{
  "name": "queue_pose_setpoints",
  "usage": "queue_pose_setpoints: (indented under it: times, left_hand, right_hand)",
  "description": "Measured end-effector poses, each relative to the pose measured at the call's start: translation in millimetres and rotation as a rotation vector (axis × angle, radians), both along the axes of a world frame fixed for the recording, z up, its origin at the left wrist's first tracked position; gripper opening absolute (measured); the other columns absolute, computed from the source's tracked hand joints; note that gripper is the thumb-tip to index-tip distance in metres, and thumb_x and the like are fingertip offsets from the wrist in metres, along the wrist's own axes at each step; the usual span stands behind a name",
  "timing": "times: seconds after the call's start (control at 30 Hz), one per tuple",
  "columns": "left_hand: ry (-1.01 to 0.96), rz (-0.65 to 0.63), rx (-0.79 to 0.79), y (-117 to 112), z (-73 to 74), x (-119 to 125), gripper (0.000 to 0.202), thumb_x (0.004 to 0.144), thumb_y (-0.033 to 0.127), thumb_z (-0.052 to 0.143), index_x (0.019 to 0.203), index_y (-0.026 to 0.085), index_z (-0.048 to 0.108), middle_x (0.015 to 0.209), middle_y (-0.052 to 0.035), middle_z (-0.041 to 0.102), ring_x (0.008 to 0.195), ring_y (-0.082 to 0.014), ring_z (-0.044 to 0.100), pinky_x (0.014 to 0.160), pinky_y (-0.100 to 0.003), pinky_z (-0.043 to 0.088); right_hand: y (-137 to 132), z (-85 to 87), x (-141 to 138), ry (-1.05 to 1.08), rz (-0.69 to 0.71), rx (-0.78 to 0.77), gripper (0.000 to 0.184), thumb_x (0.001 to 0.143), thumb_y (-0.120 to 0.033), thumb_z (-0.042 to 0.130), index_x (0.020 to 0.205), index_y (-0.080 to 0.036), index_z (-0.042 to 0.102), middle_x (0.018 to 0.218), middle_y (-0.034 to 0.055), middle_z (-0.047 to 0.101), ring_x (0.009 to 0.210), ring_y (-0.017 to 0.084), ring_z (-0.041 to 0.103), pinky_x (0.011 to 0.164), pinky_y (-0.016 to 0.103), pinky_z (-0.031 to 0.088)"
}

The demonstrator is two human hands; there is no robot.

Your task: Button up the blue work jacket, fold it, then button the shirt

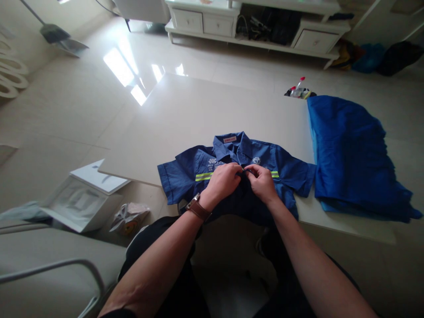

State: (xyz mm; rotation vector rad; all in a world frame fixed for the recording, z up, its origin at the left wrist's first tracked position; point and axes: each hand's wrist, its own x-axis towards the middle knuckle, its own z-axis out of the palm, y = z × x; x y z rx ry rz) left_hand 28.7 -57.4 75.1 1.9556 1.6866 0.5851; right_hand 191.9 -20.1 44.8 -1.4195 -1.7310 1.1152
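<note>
A blue short-sleeved work shirt lies face up on a white table, its collar pointing away from me and its lower part hanging over the near edge. A yellow-green reflective stripe crosses the chest. My left hand, with a brown-strapped watch on the wrist, pinches the shirt's front placket at chest height. Close beside it, my right hand grips the same placket edge between thumb and fingers. The fingertips nearly meet; any button between them is too small to make out.
A pile of bright blue fabric lies on the table's right end. Bottles with red caps show beyond the far edge. On the floor at left stand an open white box and a plastic bag. A white cabinet is at the back.
</note>
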Motion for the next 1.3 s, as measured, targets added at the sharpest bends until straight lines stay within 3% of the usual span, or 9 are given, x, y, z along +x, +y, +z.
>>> queue_pose_setpoints:
  times: [0.37, 0.7, 0.97, 1.3]
  left_hand:
    - [-0.003, 0.007, -0.021, 0.9, -0.4, 1.0, 0.029, 0.085, 0.009, 0.056, 0.101, 0.021, 0.076, 0.104, -0.0042, 0.076, 0.097, -0.022, 0.069, 0.093, -0.03, 0.052]
    - [0.03, 0.137, -0.042, 2.7, -2.6, 1.6, 0.023, 0.087, 0.012, 0.058, 0.1, 0.021, 0.075, 0.101, -0.004, 0.076, 0.098, -0.0222, 0.069, 0.09, -0.031, 0.052]
    - [0.034, 0.162, -0.078, 3.4, -4.5, 2.0, 0.026, 0.089, 0.014, 0.058, 0.107, 0.02, 0.074, 0.107, -0.0053, 0.076, 0.103, -0.0225, 0.069, 0.093, -0.031, 0.051]
    - [0.055, 0.174, -0.082, 1.8, 2.4, 4.2, 0.023, 0.089, 0.013, 0.057, 0.099, 0.022, 0.076, 0.101, -0.0043, 0.074, 0.098, -0.0205, 0.068, 0.09, -0.029, 0.051]
  right_hand:
    - [0.2, 0.7, -1.2, 0.013, -0.001, -0.006, 0.028, 0.079, -0.038, 0.059, 0.085, -0.015, 0.074, 0.07, 0.0047, 0.065, 0.061, 0.017, 0.051, 0.058, 0.029, 0.037]
    - [2.2, -0.7, 1.6, 0.045, 0.04, -0.028, 0.04, 0.081, -0.048, 0.067, 0.098, -0.014, 0.08, 0.069, 0.0038, 0.068, 0.06, 0.017, 0.052, 0.058, 0.029, 0.038]
    - [0.2, 1.8, -0.7, 0.112, 0.045, -0.033, 0.029, 0.082, -0.041, 0.069, 0.091, -0.017, 0.081, 0.094, 0.0084, 0.08, 0.086, 0.025, 0.072, 0.081, 0.035, 0.052]
    - [1.8, 0.2, 0.7, 0.119, 0.073, -0.054, 0.028, 0.083, -0.039, 0.065, 0.09, -0.016, 0.08, 0.087, 0.0062, 0.078, 0.08, 0.022, 0.069, 0.075, 0.032, 0.049]
